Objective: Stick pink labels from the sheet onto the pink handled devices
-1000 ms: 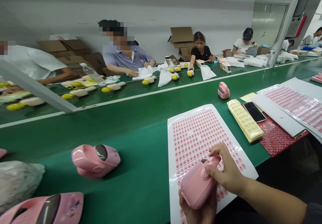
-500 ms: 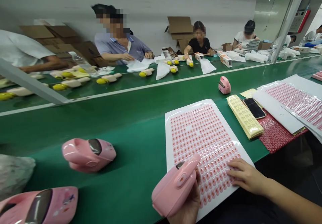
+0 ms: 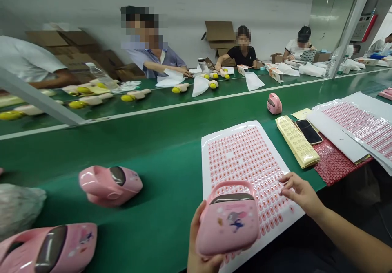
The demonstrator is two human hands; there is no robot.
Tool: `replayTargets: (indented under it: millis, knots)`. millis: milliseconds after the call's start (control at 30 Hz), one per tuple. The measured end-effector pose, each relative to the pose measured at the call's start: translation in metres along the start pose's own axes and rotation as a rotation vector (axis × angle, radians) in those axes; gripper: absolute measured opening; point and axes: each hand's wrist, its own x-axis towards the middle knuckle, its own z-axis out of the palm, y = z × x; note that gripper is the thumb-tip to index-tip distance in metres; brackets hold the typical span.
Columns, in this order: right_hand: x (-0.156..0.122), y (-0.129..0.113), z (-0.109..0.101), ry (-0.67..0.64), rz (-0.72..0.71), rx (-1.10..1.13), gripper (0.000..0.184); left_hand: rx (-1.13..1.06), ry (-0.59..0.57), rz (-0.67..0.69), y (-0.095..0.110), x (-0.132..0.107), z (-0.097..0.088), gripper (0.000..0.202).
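Note:
My left hand (image 3: 197, 240) grips a pink plastic handled device (image 3: 228, 228) from its left and underside. A looped handle tops it, with a dark window below and a cartoon mouse print on the front now turned towards me. Beneath it lies a white sheet (image 3: 211, 140) covered in rows of small pink oval stickers with red centres; a few spots in the rows are bare. My right hand (image 3: 301, 193) hovers over the sheet's right edge, fingers bent and apart, with nothing visible between them. One lone sticker (image 3: 291, 209) shows just below it.
Matching pink devices stand at left (image 3: 112, 185), front left (image 3: 52, 248) and farther back (image 3: 274, 103). A banded yellow bundle (image 3: 297, 142), a phone (image 3: 308, 131), red bubble wrap (image 3: 337, 168) and more sticker sheets (image 3: 361, 121) lie right. Co-workers sit across the green bench.
My left hand has turned the pink device from its side to its printed front and shifted it slightly right. My right hand has lifted off the sheet, its fingers more bent.

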Motion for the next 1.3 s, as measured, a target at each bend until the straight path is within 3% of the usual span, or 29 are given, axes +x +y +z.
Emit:
replayTargets:
  millis: [100, 167, 300, 400, 533, 633, 767, 967, 1133, 1200, 1300]
  knots:
    - [0.020, -0.030, 0.012, -0.049, 0.006, 0.185, 0.032, 0.330, 0.072, 0.097, 0.019, -0.003, 0.019, 0.096]
    - [0.029, -0.045, 0.023, -0.122, -0.024, 0.226, 0.032, 0.472, 0.036, 0.162, 0.026, -0.004, 0.033, 0.091]
    - [0.037, -0.056, 0.046, -0.274, -0.075, 0.167, 0.019, 0.488, -0.071, 0.254, 0.023, -0.003, 0.049, 0.081]
    - [0.038, -0.054, 0.054, -0.339, -0.069, 0.066, 0.012, 0.476, -0.030, 0.276, 0.012, -0.001, 0.046, 0.074]
    - [0.038, -0.049, 0.056, -0.369, -0.069, -0.030, 0.014, 0.530, -0.142, 0.315, -0.003, 0.005, 0.030, 0.081]
    - [0.038, -0.046, 0.055, -0.385, -0.094, -0.071, 0.015, 0.505, -0.190, 0.278, -0.011, 0.008, 0.019, 0.089]
    - [0.037, -0.042, 0.056, -0.358, -0.172, -0.118, 0.013, 0.407, -0.147, 0.212, -0.019, 0.008, 0.013, 0.090]
    - [0.036, -0.047, 0.053, -0.350, -0.386, -0.272, 0.011, 0.642, -0.190, 0.344, -0.018, 0.005, 0.019, 0.088]
    - [0.029, -0.048, 0.051, -0.335, -0.573, -0.507, 0.010, 0.664, -0.093, 0.350, -0.012, 0.002, 0.029, 0.080]
    - [0.025, -0.043, 0.053, -0.307, -0.560, -0.542, 0.015, 0.678, -0.120, 0.364, -0.013, 0.003, 0.027, 0.087]
    - [0.020, -0.034, 0.058, -0.222, -0.438, -0.441, 0.037, 0.778, -0.170, 0.404, -0.013, 0.005, 0.022, 0.094]
